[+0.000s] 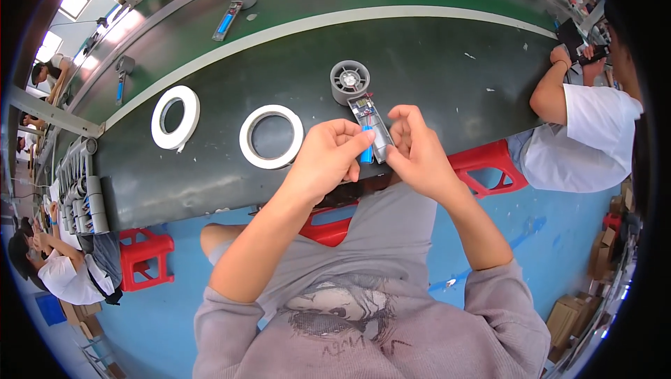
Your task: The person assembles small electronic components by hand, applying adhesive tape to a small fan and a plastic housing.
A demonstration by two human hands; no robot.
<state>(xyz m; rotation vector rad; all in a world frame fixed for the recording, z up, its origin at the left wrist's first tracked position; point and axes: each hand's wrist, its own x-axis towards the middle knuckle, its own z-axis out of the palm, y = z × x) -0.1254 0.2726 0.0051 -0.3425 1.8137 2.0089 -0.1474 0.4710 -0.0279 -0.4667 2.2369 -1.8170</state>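
Observation:
A grey handheld fan (349, 78) lies on the dark table in front of me, its round head away from me. Its open handle (381, 134) points toward me, showing a small circuit board and red wires. My left hand (323, 159) is closed, with thumb and fingers pinching a blue cylindrical battery (367, 154) at the handle's left side. Whether the battery sits inside the handle or just beside it is hard to tell. On the other side, my right hand (423, 159) has curled fingers and holds the handle's right edge near its lower end.
Two white tape rolls (272, 137) (175, 118) lie to the left. Beyond a pale rail, more fans (227, 19) rest on a green belt. Several grey fan bodies (87, 201) are stacked at the table's left end. People sit on both sides; red stools (145, 259) stand below.

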